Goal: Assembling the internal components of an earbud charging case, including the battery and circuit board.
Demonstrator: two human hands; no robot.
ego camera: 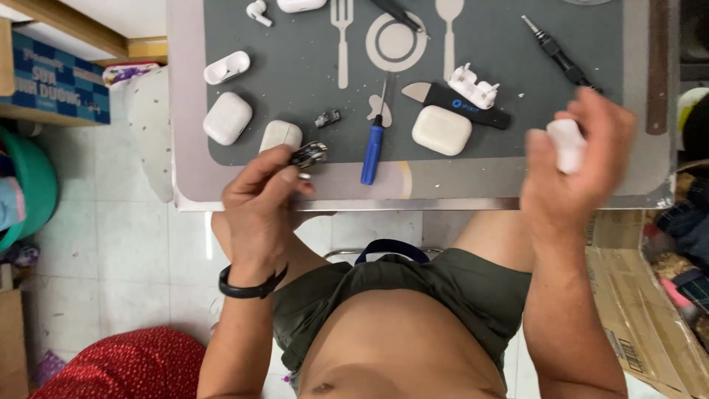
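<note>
A small dark metallic part with shiny edges (308,155) sits pinched at the fingertips of the left hand (260,199), raised just above the near edge of the grey mat, beside a white rounded plastic earbud case. A small white rounded plastic piece (567,144), slightly blurred, is wrapped in the curled fingers of the right hand (580,170), over the mat's right end.

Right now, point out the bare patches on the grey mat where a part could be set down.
The widest bare patch lies between the printed spoon and the black screwdriver. Another lies between the open white case lid and the printed fork. It is crowded by the blue-handled screwdriver, black pry tool and the left hand.
</note>
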